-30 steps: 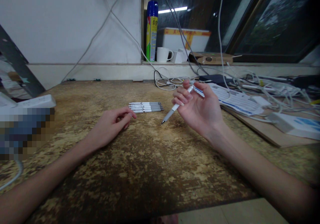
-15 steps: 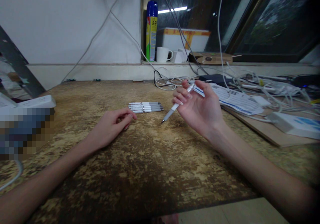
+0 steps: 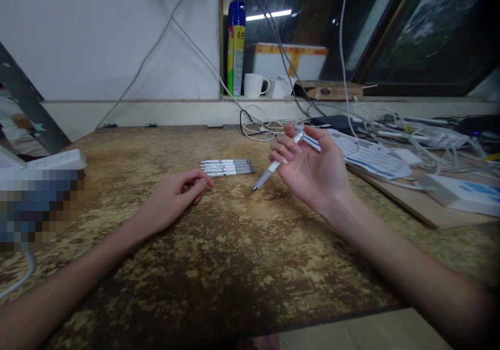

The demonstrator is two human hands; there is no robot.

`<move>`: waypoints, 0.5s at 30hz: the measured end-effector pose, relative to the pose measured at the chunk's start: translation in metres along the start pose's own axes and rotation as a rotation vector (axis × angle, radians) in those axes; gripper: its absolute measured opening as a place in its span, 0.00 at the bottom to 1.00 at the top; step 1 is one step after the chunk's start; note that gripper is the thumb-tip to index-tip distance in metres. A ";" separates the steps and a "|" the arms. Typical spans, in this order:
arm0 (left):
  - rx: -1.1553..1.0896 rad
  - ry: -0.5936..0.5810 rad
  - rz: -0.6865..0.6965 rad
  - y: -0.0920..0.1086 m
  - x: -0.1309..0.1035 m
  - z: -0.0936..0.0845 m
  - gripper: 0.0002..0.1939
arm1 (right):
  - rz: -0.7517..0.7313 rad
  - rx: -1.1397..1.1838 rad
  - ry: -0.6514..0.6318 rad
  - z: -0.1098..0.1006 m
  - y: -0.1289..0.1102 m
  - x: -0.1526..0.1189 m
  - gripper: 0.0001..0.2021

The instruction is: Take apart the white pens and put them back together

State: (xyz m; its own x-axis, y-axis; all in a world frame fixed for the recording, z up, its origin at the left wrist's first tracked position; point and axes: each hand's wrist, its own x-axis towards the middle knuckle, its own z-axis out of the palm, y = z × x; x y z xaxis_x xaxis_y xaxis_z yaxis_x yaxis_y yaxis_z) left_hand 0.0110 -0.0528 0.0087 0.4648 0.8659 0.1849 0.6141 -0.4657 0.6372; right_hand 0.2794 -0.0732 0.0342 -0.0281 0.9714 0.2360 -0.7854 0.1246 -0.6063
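Observation:
A white pen with a grey grip (image 3: 266,174) is held in my right hand (image 3: 312,170), palm turned up, its dark tip pointing down and left above the table. Several similar pens (image 3: 230,167) lie side by side in a row on the worn wooden table (image 3: 219,266). My left hand (image 3: 175,196) rests on the table at the near left of that row, fingers curled together. Whether anything is between its fingertips is too small to tell.
Tangled cables (image 3: 414,131), a printed sheet (image 3: 367,154) and a white power strip (image 3: 464,191) lie at the right. On the sill stand a spray can (image 3: 236,53) and a white mug (image 3: 254,85). Another power strip (image 3: 62,159) is at the left.

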 end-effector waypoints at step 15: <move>0.002 0.000 -0.005 0.001 0.000 0.001 0.18 | -0.006 -0.041 -0.017 -0.001 -0.001 0.001 0.04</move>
State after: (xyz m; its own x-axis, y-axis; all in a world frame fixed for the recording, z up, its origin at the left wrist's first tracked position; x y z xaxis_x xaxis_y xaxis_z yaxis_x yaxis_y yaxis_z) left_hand 0.0122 -0.0539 0.0086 0.4617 0.8683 0.1816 0.6175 -0.4615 0.6369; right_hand 0.2809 -0.0725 0.0338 -0.0345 0.9669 0.2527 -0.7594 0.1390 -0.6356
